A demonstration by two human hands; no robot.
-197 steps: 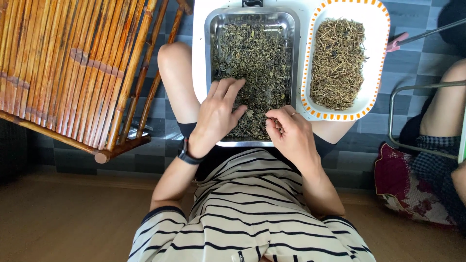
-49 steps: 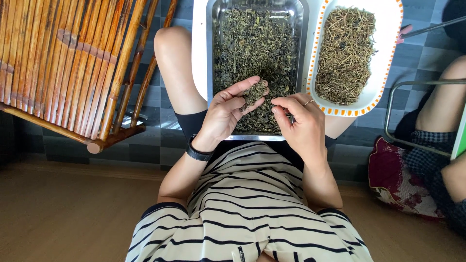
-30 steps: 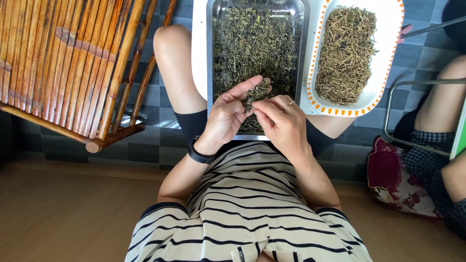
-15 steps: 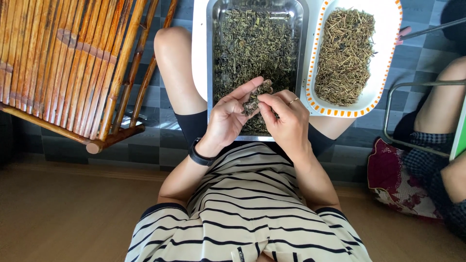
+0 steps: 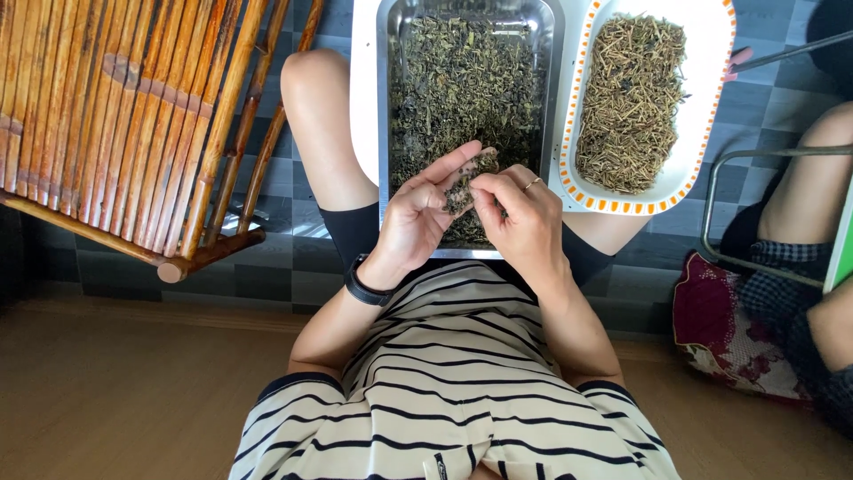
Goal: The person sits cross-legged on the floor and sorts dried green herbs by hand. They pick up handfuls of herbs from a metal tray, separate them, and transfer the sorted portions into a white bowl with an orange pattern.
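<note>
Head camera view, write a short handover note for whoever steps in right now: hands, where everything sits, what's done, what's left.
Left hand: palm up, cupping a small clump of dried leaves.
Right hand: fingertips picking at that clump.
Both hover over the metal tray of dark dried leaves, resting on the lap.
Done: white dish with orange-dotted rim, right of the tray, holds a heap of pale stems.
Left: the tray is mostly full of leaves.

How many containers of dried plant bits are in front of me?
2: a metal tray of dark leaves on the lap, and a white orange-rimmed dish of pale stems to its right. More may lie outside the view.
</note>
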